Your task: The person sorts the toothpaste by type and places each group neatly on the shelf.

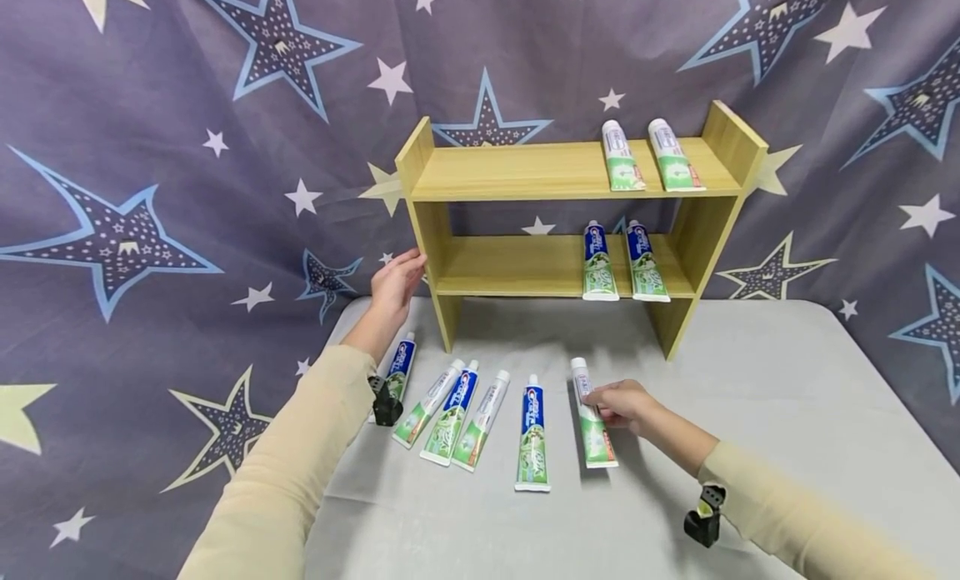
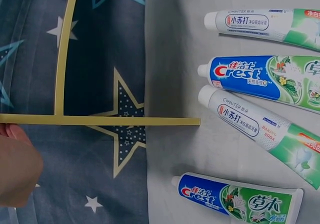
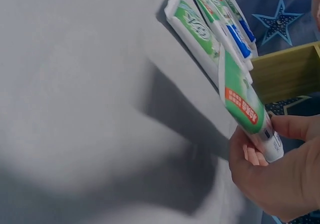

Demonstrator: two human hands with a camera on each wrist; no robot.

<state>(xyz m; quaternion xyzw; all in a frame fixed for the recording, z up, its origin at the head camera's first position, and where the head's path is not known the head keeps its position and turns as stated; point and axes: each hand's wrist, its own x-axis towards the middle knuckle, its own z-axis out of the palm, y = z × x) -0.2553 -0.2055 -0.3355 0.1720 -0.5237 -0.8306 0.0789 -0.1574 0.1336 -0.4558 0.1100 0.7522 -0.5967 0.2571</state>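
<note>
In the head view my right hand (image 1: 621,403) grips a white-and-green toothpaste tube (image 1: 595,430) by its upper half, cap pointing to the shelf. The right wrist view shows this tube (image 3: 245,101) between thumb and fingers, its shadow falling on the table. My left hand (image 1: 397,282) touches the outer left side of a two-tier wooden shelf (image 1: 442,313), fingers against the panel. Several toothpaste tubes lie on the table in front of the shelf, among them a blue-and-green Crest tube (image 1: 532,438) beside the held one and a white-and-green tube (image 1: 482,420) farther left.
Two white-and-green tubes (image 1: 621,159) lie on the right of the shelf's top tier. Below them, two Crest tubes (image 1: 598,263) lie on the lower tier. A grey cloth covers the table (image 1: 787,413), and a star-patterned curtain (image 1: 525,30) hangs behind.
</note>
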